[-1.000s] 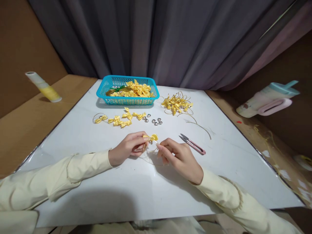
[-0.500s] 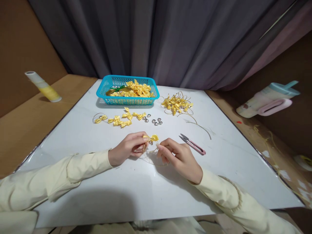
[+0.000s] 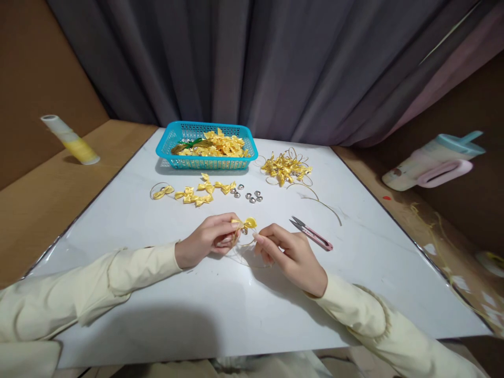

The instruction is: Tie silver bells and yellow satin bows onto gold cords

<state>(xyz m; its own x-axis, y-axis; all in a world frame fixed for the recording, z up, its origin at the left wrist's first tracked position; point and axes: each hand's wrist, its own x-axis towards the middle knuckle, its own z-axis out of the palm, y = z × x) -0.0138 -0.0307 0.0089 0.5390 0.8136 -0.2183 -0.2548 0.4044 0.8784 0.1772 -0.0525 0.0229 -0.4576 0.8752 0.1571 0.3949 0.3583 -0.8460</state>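
Observation:
My left hand [image 3: 210, 234] pinches a yellow ribbon bow [image 3: 250, 223] between thumb and finger near the table's middle. A small silvery piece [image 3: 244, 231] shows just under the bow. My right hand [image 3: 289, 254] is closed at the fingertips on a thin golden cord [image 3: 247, 244], which loops between the two hands. Beyond them lie several yellow bows [image 3: 197, 199] and several silvery pieces [image 3: 253, 197]. Pink-handled thread snips [image 3: 315, 234] rest to the right of my right hand.
A blue basket [image 3: 208, 164] at the back holds yellow bows and golden cord. Right of it sits a pile of bows with cords [image 3: 286, 168]. A yellow-wrapped tube [image 3: 73, 142] stands at the left, and a lidded tumbler [image 3: 433, 160] at the right.

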